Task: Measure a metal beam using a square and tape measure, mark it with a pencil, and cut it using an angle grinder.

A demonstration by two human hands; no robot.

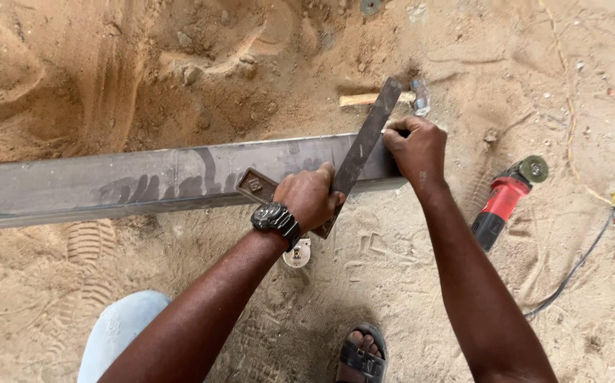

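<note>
Long grey rectangular steel tube [144,181] lies across sandy ground [407,269]; dark metal try square [350,159] lies over its right end; left hand [309,198] clenched on the square's stock, black wristwatch [275,218] on that wrist; right hand [415,145] with fingers pinched at the blade edge, possibly holding a marker, too small to tell; red angle grinder [506,200] near right; wooden-handled hammer [385,97] behind the tube.

Soft even daylight, sharp focus
</note>
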